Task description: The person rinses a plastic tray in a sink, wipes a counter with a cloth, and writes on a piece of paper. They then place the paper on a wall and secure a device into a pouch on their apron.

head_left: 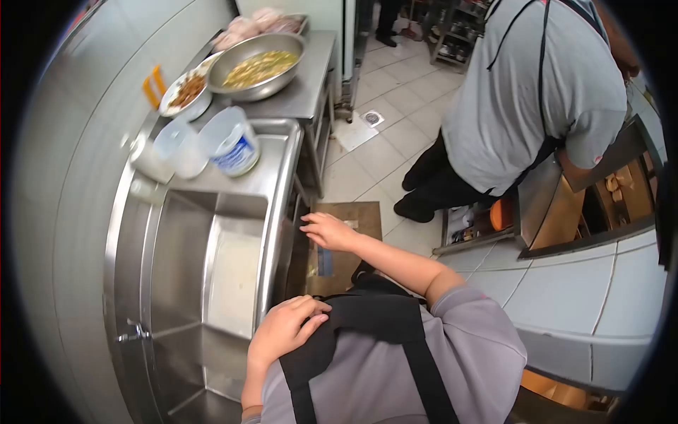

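My left hand (pixel 286 328) is at the top edge of my black apron (pixel 378 318), its fingers and thumb bent around the cloth at my chest. My right hand (pixel 328 232) is held out in front of me near the sink's edge, fingers apart and holding nothing. On my left lies a deep stainless steel sink (pixel 180 268), with a pale flat surface (pixel 234 275) at its bottom. A metal tap (pixel 133 332) juts from the sink's left wall.
Beyond the sink stand a plastic tub with a blue label (pixel 229 145), a clear container (pixel 181 148), a metal bowl of food (pixel 258 67) and a white bowl (pixel 187 95). A co-worker in a grey shirt (pixel 526 99) stands ahead on the right, by a tiled counter (pixel 551 283).
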Demonstrator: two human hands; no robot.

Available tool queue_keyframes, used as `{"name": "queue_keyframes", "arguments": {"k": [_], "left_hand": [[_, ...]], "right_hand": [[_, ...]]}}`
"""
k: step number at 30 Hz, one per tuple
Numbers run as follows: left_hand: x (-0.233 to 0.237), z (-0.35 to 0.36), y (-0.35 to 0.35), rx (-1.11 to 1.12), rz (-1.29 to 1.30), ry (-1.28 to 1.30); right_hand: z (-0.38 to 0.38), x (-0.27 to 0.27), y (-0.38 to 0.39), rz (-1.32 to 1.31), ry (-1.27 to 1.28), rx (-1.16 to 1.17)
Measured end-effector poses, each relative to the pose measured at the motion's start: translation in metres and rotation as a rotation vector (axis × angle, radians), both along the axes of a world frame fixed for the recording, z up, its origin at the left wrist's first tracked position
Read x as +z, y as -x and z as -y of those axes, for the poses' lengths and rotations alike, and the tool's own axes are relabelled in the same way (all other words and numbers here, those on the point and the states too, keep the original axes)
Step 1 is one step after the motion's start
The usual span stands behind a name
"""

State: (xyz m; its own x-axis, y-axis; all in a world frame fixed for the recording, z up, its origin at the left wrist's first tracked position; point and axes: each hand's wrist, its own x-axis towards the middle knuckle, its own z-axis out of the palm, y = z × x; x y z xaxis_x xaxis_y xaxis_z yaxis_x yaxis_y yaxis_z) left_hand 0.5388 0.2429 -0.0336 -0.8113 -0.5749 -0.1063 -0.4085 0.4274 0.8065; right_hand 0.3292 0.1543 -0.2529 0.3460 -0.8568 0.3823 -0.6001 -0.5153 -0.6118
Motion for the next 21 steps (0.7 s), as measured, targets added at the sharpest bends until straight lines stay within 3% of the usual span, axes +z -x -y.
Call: {"name": "queue_keyframes", "arguments": {"k": [2, 4, 7, 9, 13, 15, 16, 17, 19, 21], "left_hand": [[-0.001, 0.027, 0.036, -0.006, -0.025, 0.001], [-0.003, 0.054, 0.07, -0.022, -0.026, -0.005], [0.001, 0.087, 0.129, -0.089, -0.069, 0.017], [0.007, 0.109, 0.166, -0.186, -0.069, -0.011], [0.018, 0.154, 0.233, -0.479, -0.147, 0.063], [0.029, 0.181, 0.263, -0.534, -0.143, 0.085], [0.037, 0.196, 0.277, -0.594, -0.149, 0.117], [0.043, 0.212, 0.295, -0.659, -0.154, 0.153], [0.054, 0.254, 0.32, -0.724, -0.224, 0.143], [0.072, 0.306, 0.341, -1.007, -0.327, 0.049]], "right_hand": [[-0.001, -0.017, 0.057, -0.133, -0.146, -0.111], [-0.001, -0.064, 0.113, -0.025, -0.35, -0.228], [0.0, -0.104, 0.186, -0.017, -0.46, -0.321], [-0.001, -0.136, 0.227, 0.689, -0.999, -0.477], [-0.034, -0.199, 0.298, 0.051, -0.991, -0.597], [-0.065, -0.236, 0.322, 0.146, -1.347, -0.589], [-0.089, -0.276, 0.335, 0.097, -1.275, -0.432], [-0.113, -0.261, 0.339, 0.112, -1.179, -0.374], [-0.176, -0.44, 0.353, -0.468, -0.983, 0.214], [-0.175, -0.362, 0.378, -0.148, -1.446, -0.333]]}}
